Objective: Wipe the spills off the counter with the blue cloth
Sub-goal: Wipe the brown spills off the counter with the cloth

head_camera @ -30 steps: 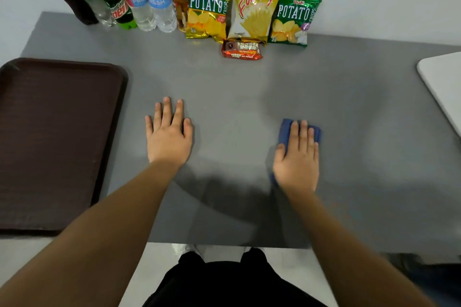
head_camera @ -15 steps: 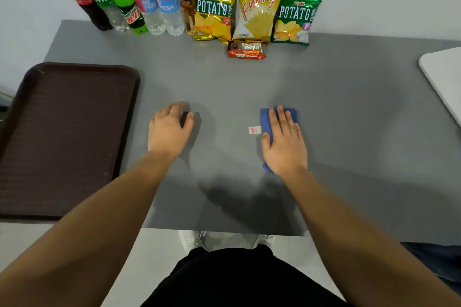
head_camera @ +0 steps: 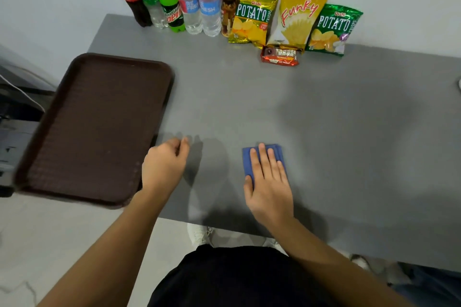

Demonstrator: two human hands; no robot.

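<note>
The folded blue cloth (head_camera: 248,161) lies on the grey counter (head_camera: 336,132) near its front edge. My right hand (head_camera: 269,182) presses flat on top of it, fingers together and pointing away from me, covering most of the cloth. My left hand (head_camera: 164,164) rests on the counter to the left, beside the tray, with its fingers curled under and nothing visible in them. I cannot make out any spill on the counter surface.
A dark brown tray (head_camera: 94,127) lies at the left, overhanging the counter's front edge. Several drink bottles (head_camera: 172,0) and chip bags (head_camera: 299,17) stand along the back wall, with a small red snack pack (head_camera: 280,56) in front of them.
My right hand has slid the cloth to the left. My left hand went from flat with spread fingers to curled. The small white tag beside the cloth half a second ago no longer shows.
</note>
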